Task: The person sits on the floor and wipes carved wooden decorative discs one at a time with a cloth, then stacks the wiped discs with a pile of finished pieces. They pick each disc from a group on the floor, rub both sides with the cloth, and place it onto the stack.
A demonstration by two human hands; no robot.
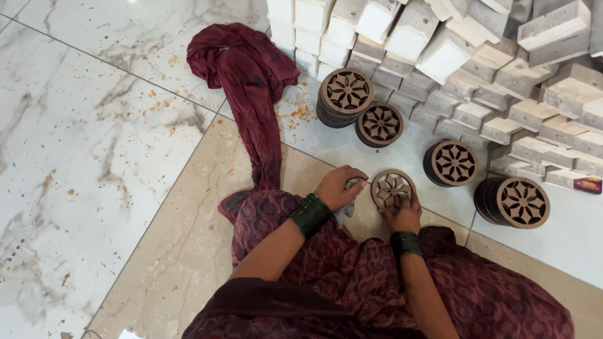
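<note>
I am sitting on the marble floor [94,157], looking down at my hands. A small dark-red and yellow packet [588,184] is lying at the far right edge, just beside the pile of pale wooden blocks [477,69] stacked along the top.

I am holding a round carved wooden disc [392,188] low over the floor in front of my knees. It is brown and flat, cut through with a flower-shaped lattice inside a plain ring. My right hand [405,216] is gripping its lower edge, fingers curled closed around the rim. My left hand [339,187] is just beside the disc's left side, fingers closed on a small pale cloth [349,204] that is touching the disc. Green bangles are sitting on both wrists.

Four stacks of the same discs [344,97] are standing on the floor between me and the blocks. A maroon scarf [248,81] is trailing across the tiles from my lap.
</note>
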